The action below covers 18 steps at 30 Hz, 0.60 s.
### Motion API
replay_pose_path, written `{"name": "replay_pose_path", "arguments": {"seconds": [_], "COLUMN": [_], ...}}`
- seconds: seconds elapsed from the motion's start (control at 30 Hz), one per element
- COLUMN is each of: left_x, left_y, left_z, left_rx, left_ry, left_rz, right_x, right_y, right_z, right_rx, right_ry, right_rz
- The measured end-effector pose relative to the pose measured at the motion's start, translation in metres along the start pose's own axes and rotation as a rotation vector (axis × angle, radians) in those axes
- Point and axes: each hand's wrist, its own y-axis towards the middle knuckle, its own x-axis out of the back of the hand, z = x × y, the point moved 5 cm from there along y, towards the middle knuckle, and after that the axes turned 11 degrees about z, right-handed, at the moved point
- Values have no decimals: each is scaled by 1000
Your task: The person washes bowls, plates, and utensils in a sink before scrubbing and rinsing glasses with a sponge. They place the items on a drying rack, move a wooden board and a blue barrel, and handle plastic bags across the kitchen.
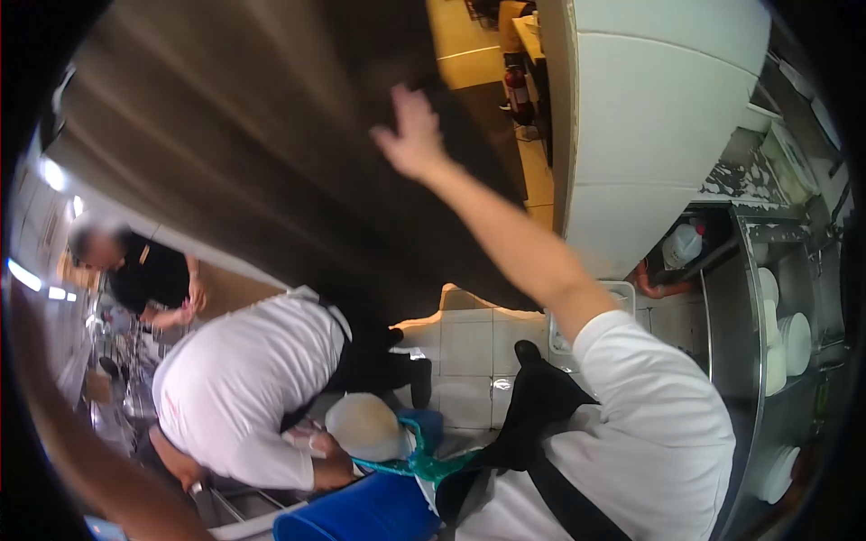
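Note:
My right hand point(413, 135) reaches up and forward with its fingers spread. It lies against a large dark brown curtain point(271, 117), or just in front of it; the exact contact is hard to see. Nothing shows in its grasp. A blurred forearm point(99, 451) runs along the lower left edge, very close to the camera, perhaps my left one; its hand is out of the picture. Below, in front of my apron, stand a blue barrel point(361, 512) and a pale rounded object point(365, 428) with teal plastic point(428, 464) beside it.
A co-worker in a white shirt point(253, 388) bends low beside the barrel. Another person in black point(153, 275) stands behind. Past the curtain's edge is a doorway with a fire extinguisher point(517, 95). On the right are a tiled wall point(658, 117) and a metal shelf with white dishes point(794, 344).

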Motion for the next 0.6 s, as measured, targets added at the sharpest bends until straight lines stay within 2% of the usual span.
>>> {"name": "replay_pose_path", "arguments": {"seconds": [0.03,0.07,0.1,0.13,0.17,0.2,0.23,0.27,0.3,0.37,0.4,0.47,0.53,0.57,0.6], "left_x": [-56,-104,-146,-173,-197,-214,-232,-249,-266,-306,-316,-322,-323,-322,-319], "left_y": [11,18,21,27,27,29,28,24,19,14,13,7,-3,-6,-13], "left_z": [-17,-35,-55,-75,-95,-116,-136,-138,-141,-105,-86,-43,-4,10,24], "left_rx": [219,402,505,470,463,354,254,332,406,610,697,808,935,941,941], "left_ry": [-234,-456,-585,-450,-477,-414,-641,-785,-930,-962,-922,-434,-355,-410,-463], "left_rz": [-58,-136,-216,-272,-394,-419,-470,-521,-587,-633,-635,-595,-811,-923,-1038], "right_x": [-18,-46,-62,-83,-98,-104,-131,-158,-147,-228,-225,-196,-198,-202,-207], "right_y": [-6,-7,-12,-18,-27,-35,-48,-62,-83,-132,-130,-127,-140,-145,-144], "right_z": [28,41,61,77,91,105,98,91,91,60,69,84,62,49,30], "right_rx": [79,90,143,200,229,157,229,300,261,388,425,472,532,567,445], "right_ry": [-2,104,212,276,326,379,584,789,996,1132,837,201,110,67,57], "right_rz": [1,145,264,352,443,631,644,671,768,740,969,1376,1512,1584,1701]}}
